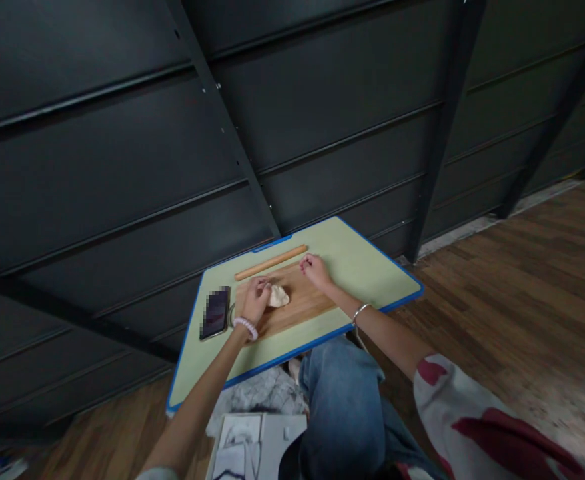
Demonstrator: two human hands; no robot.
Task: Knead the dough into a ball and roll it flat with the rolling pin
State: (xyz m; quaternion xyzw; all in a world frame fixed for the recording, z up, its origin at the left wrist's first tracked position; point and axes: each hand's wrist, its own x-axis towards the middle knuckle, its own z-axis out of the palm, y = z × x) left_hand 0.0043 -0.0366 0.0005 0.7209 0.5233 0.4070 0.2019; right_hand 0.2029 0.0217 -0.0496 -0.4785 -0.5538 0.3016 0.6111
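A pale lump of dough (279, 297) lies on a wooden cutting board (300, 303). At its left end is my left hand (256, 300), fingers bent and closed, the thumb side against the dough. My right hand (315, 270) is over the board's far right part, apart from the dough. Its fingers are curled together, and whatever they may hold is hidden or too small to make out. A wooden rolling pin (271, 262) rests along the far side of the board.
The board lies on a pale green folding table (367, 263) with a blue edge. A phone (215, 313) lies at its left, beside a round-edged object (230, 315) partly hidden by my left hand. Dark metal panels (342, 133) rise behind. A white box (260, 433) stands below the near edge.
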